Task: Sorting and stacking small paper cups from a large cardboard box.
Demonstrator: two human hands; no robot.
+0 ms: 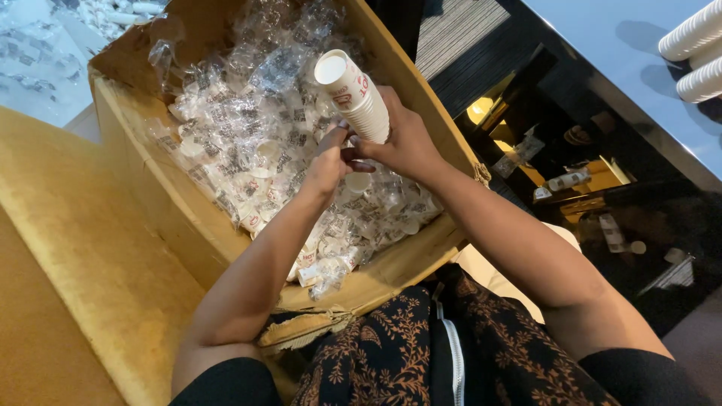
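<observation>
Cups form a short nested stack of white printed paper cups (355, 96) gripped in our right hand (406, 143) over the open brown cardboard box (135, 162). Our left hand (331, 162) pinches its base. Many plastic-wrapped cups (248, 150) remain inside.

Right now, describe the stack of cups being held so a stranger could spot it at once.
Find the big cardboard box filled with clear plastic-wrapped cups. Above its right side, the right hand grips a short cup stack, with the left hand at its base. It alone is unwrapped, white with red print, its open mouth tilted up.
</observation>
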